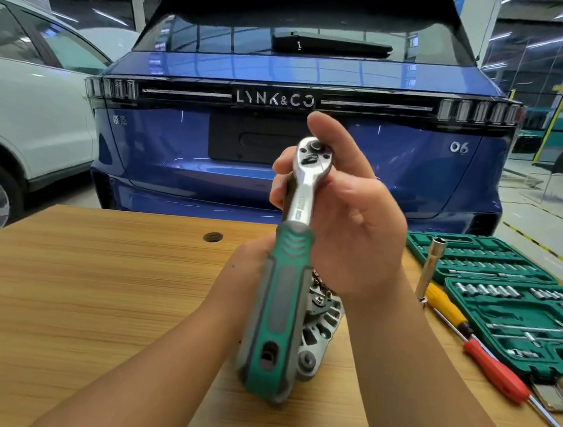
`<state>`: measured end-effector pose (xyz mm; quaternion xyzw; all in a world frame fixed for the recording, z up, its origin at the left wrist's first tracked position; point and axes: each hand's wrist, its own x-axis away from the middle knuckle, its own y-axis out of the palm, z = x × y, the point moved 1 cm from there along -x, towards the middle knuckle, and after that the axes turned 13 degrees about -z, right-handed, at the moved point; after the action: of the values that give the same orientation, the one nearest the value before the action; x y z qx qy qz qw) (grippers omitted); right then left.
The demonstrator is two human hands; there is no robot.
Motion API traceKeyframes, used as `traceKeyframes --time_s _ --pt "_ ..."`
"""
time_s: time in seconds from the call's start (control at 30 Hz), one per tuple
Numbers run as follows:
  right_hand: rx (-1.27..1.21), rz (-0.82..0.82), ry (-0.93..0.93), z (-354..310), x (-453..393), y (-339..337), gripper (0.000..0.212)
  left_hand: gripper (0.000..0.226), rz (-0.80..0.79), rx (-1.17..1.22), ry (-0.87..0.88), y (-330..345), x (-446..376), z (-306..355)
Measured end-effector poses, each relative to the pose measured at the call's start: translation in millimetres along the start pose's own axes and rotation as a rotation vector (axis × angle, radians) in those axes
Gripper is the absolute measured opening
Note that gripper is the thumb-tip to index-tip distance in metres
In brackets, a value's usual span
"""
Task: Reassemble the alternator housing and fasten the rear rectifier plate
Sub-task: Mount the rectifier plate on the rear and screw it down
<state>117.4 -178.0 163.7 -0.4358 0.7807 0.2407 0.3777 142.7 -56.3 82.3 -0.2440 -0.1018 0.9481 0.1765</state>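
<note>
Head view: a green-handled ratchet wrench (287, 282) is held upright above a wooden table (76, 296); its chrome head is pinched by the right hand (341, 219), its handle gripped from behind by the left hand (251, 262). The alternator (317, 327) is seen on the table directly behind the handle, a green socket case (512, 304) well to its right

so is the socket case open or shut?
Open. The green socket case lies spread flat at the right of the table, with rows of sockets showing in its trays.
</note>
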Motion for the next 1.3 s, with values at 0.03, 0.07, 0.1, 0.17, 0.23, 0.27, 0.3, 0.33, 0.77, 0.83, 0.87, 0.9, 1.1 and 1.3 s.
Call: traceKeyframes --time_s 0.03,0.07,0.1,0.17,0.23,0.27,0.3,0.33,0.77,0.83,0.87,0.9,1.1,1.3 --pt "-0.041 -0.025 0.019 -3 1 -1 0.043 0.044 0.005 -0.029 0.031 2 -1 -2" --pt "-0.057 -0.031 0.038 -4 2 -2 0.045 0.04 0.011 -0.079 0.043 2 -1 -5" --pt "-0.042 -0.012 0.052 -5 2 -3 0.048 0.037 0.024 -0.117 0.044 3 -2 -5" --pt "0.024 0.1 0.074 -3 0 1 0.052 0.034 0.053 -0.177 0.012 1 -1 -4" --pt "0.136 0.311 0.081 2 -3 7 0.04 0.046 0.022 -0.285 -0.015 -1 2 2" --pt "0.224 0.423 0.074 4 -4 9 0.029 0.052 -0.005 -0.315 -0.014 0 4 7" --pt "0.287 0.513 0.068 5 -5 10 0.019 0.051 -0.02 -0.327 -0.012 2 5 11" --pt "0.303 0.57 0.07 5 -4 10 0.015 0.048 -0.022 -0.332 -0.015 3 6 16" --pt "0.15 0.149 -0.034 7 -1 7 0.047 0.036 0.045 -0.086 0.029 -4 -3 -16" --pt "0.033 0.062 -0.006 3 0 5 0.048 0.038 0.084 -0.105 0.07 0 -8 -21" --pt "0.023 0.052 0.01 1 0 4 0.049 0.038 0.1 -0.105 0.075 1 -9 -23" --pt "0.037 0.065 0.022 1 0 4 0.049 0.037 0.104 -0.092 0.068 1 -9 -25" --pt "0.287 0.515 0.046 4 -4 15 0.027 0.053 -0.033 -0.288 -0.014 0 4 6" --pt "0.27 0.405 -0.033 2 -4 20 0.034 0.056 -0.013 -0.267 -0.045 3 8 21"
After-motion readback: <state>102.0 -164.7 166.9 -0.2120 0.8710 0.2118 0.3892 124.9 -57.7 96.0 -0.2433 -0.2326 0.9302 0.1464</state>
